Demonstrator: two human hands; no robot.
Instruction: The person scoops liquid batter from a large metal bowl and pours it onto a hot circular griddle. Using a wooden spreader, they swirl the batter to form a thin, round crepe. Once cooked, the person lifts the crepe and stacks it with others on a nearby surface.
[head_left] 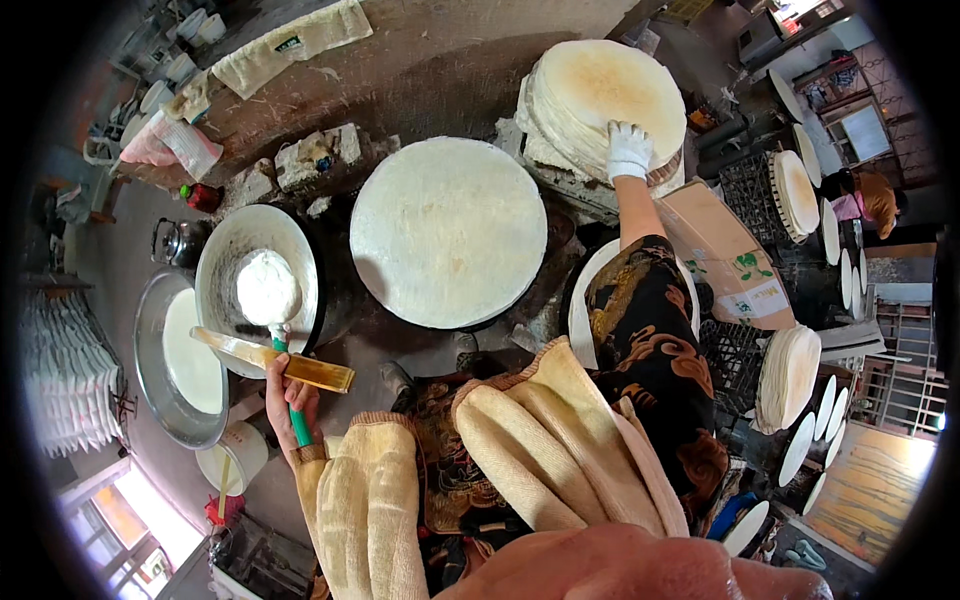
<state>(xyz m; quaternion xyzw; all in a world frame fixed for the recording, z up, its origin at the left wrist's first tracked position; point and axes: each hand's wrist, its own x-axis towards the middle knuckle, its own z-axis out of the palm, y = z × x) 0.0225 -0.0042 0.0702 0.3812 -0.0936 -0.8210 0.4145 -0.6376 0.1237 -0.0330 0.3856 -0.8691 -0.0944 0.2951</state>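
Observation:
My left hand (291, 397) is closed round a green-handled tool (299, 428) and a flat wooden scraper (275, 360). The tool's far end is lost in a white, doughy mass (268, 287) at the wide metal bowl (222, 250). My right hand (629, 150), in a white glove, lies with fingers extended on the near edge of a tall stack of thin round flatbreads (605, 85). Between my hands is a large round griddle (448, 232) covered by a pale, thin sheet.
At left, a metal basin (150, 340) holds white liquid, with a white bucket (245, 455) below it. A metal kettle (180, 241) stands behind. On the right are a cardboard box (725, 250) and more flatbread stacks (790, 375). A low wall (430, 75) runs along the back.

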